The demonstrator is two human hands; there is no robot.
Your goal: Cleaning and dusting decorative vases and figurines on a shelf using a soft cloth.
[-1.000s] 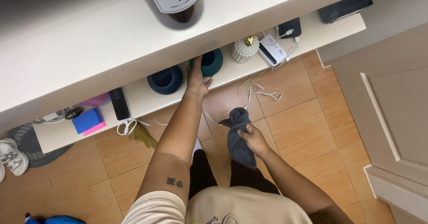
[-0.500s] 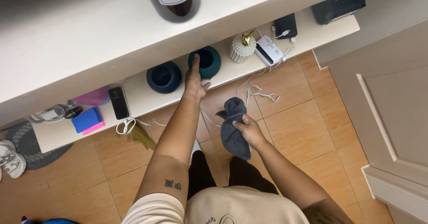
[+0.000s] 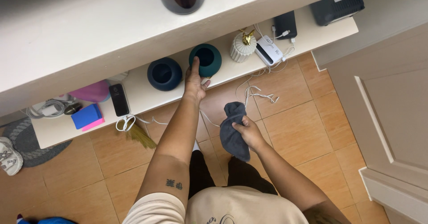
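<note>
My left hand (image 3: 195,80) is stretched out to the low white shelf (image 3: 147,100), fingers laid against the side of the teal round vase (image 3: 205,59) with the forefinger up near its dark mouth; it touches the vase but has not closed round it. My right hand (image 3: 248,132) is closed on a dark grey cloth (image 3: 233,131), bunched in the fist and hanging down over the tiled floor (image 3: 294,117), well apart from the shelf. The teal vase stands upright just beside a dark blue round vase (image 3: 164,73) on one side and a ribbed white jar with a gold top (image 3: 243,47) on the other. I judge that I am steadying the vase for wiping, and the cloth has not reached it. Next I would need a firmer hold on the vase and must bring the cloth up without knocking its neighbours or catching the white cables (image 3: 258,92).
</note>
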